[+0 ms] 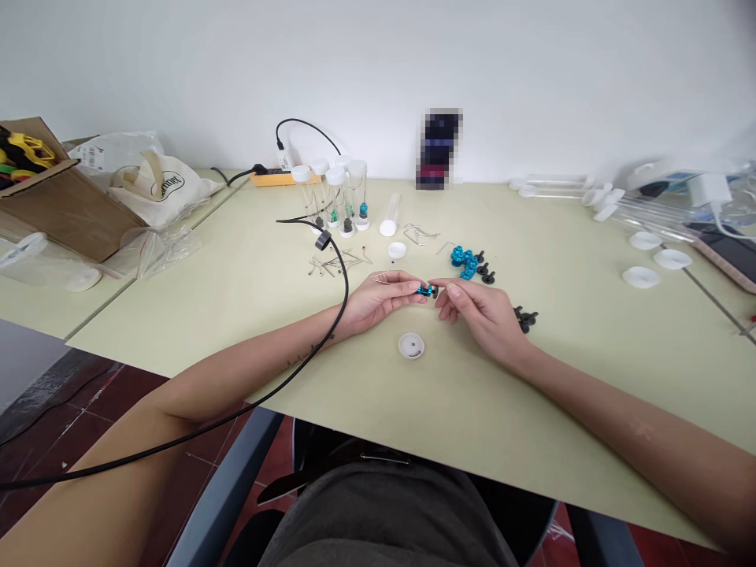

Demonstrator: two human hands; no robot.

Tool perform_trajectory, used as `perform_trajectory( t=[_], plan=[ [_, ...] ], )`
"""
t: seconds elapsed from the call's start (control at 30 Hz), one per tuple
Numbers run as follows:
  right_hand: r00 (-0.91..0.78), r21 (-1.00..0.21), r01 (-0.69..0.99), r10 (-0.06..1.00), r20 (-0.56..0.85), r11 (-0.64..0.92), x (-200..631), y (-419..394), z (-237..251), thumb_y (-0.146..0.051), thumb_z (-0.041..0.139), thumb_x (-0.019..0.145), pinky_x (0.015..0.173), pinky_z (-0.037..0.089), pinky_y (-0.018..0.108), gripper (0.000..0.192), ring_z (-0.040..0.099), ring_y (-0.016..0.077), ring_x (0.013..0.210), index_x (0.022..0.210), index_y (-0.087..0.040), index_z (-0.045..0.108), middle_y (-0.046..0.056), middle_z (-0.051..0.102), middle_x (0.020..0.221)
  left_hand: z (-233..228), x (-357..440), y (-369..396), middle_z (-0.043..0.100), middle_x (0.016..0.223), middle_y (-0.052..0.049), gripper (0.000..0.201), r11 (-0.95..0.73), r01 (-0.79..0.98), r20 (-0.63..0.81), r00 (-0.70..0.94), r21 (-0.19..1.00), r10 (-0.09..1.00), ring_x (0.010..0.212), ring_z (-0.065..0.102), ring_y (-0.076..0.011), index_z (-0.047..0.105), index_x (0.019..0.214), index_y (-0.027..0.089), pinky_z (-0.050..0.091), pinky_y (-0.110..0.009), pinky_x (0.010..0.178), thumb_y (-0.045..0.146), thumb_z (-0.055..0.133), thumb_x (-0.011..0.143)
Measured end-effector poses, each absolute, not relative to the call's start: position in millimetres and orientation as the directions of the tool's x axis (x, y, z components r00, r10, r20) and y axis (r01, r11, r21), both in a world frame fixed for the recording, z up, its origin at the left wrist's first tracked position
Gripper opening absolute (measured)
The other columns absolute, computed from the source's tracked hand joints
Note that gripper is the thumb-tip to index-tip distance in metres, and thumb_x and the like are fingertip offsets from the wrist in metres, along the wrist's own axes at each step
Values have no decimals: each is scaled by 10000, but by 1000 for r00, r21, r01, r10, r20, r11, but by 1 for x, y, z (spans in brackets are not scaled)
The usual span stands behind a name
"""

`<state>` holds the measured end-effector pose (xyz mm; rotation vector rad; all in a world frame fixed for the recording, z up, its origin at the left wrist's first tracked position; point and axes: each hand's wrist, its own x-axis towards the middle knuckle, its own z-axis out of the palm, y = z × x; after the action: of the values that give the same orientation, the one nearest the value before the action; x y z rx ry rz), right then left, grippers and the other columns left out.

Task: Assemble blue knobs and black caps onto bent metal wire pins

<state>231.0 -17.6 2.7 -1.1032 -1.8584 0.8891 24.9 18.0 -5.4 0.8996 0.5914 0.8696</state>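
My left hand (pixel 375 305) pinches a small blue metal part (pixel 423 290) between thumb and fingertips, and a thin metal piece, perhaps a hex key, sticks out among its fingers. At the blue part's right end sits a black thumb screw (pixel 435 291). The curled fingers of my right hand (pixel 484 311) are on that screw, index finger at its top. Below the hands lies a small white dish (pixel 411 346) with a tiny piece in it. Several blue parts (pixel 465 261) and black thumb screws (pixel 485 272) lie beyond my right hand. More black screws (pixel 525 318) are partly behind its wrist.
Capped clear tubes (pixel 335 197) stand at the back; another tube (pixel 390 214) lies nearby. Hex keys (pixel 339 264) are scattered at left. A black cable (pixel 277 386) crosses over my left forearm. White caps (pixel 641 277) lie right, a cardboard box (pixel 76 205) left.
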Motion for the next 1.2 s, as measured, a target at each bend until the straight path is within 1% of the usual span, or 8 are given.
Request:
perform_trajectory(
  t=[0.23, 0.43, 0.6, 0.77, 0.9, 1.03, 1.13, 1.2],
  plan=[
    [-312, -844, 368, 907, 284, 391, 233, -17, 1, -455, 412, 983, 657, 513, 276, 385, 626, 142, 675, 933, -204, 700, 25, 662, 788, -6, 24, 19, 713, 919, -46, 161, 329, -379, -88, 530, 865, 843, 833, 679, -116, 732, 874, 102, 487, -279, 946, 202, 758, 750],
    [-307, -848, 364, 909, 281, 385, 232, -16, 0, -458, 405, 987, 655, 514, 282, 389, 627, 145, 680, 1006, -205, 700, 31, 671, 806, -6, 25, 18, 715, 911, -48, 162, 331, -386, -92, 522, 861, 848, 834, 679, -118, 730, 863, 100, 477, -294, 964, 199, 764, 740],
    [-306, -845, 370, 909, 283, 387, 233, -17, 0, -457, 404, 988, 664, 514, 278, 402, 622, 139, 672, 948, -193, 704, 35, 670, 794, -5, 25, 18, 716, 884, -45, 151, 336, -387, -95, 523, 859, 847, 821, 685, -120, 731, 857, 96, 478, -299, 964, 184, 763, 739],
    [-302, -847, 365, 910, 284, 386, 233, -17, 1, -456, 392, 993, 654, 515, 278, 398, 625, 140, 682, 1064, -202, 691, 35, 671, 814, -6, 25, 19, 719, 906, -49, 154, 335, -388, -97, 519, 859, 849, 836, 692, -127, 730, 871, 98, 481, -293, 961, 183, 758, 746],
    [-301, -841, 382, 912, 278, 383, 232, -17, 1, -466, 388, 991, 656, 516, 284, 412, 621, 141, 676, 1025, -198, 700, 37, 671, 805, -5, 25, 19, 717, 886, -46, 148, 342, -387, -102, 523, 856, 846, 819, 696, -125, 727, 872, 90, 496, -272, 934, 172, 753, 751],
    [-295, -850, 369, 915, 276, 376, 233, -17, 1, -471, 381, 992, 656, 518, 290, 410, 624, 146, 685, 1065, -205, 684, 35, 669, 819, -5, 25, 18, 718, 904, -51, 149, 342, -391, -99, 524, 855, 846, 822, 695, -123, 725, 870, 91, 495, -270, 935, 173, 754, 749],
    [-300, -848, 373, 914, 273, 376, 233, -17, 1, -473, 383, 990, 668, 519, 294, 420, 626, 149, 688, 977, -193, 697, 42, 669, 811, -6, 25, 18, 717, 872, -43, 151, 343, -389, -103, 521, 855, 847, 815, 693, -123, 726, 863, 96, 488, -287, 951, 176, 762, 739],
    [-297, -851, 372, 916, 271, 372, 232, -17, 1, -477, 384, 989, 660, 520, 293, 421, 625, 149, 683, 978, -192, 694, 42, 669, 808, -6, 25, 18, 717, 871, -44, 157, 343, -389, -104, 519, 855, 848, 818, 694, -126, 726, 865, 97, 485, -294, 958, 178, 764, 737]
  ],
)
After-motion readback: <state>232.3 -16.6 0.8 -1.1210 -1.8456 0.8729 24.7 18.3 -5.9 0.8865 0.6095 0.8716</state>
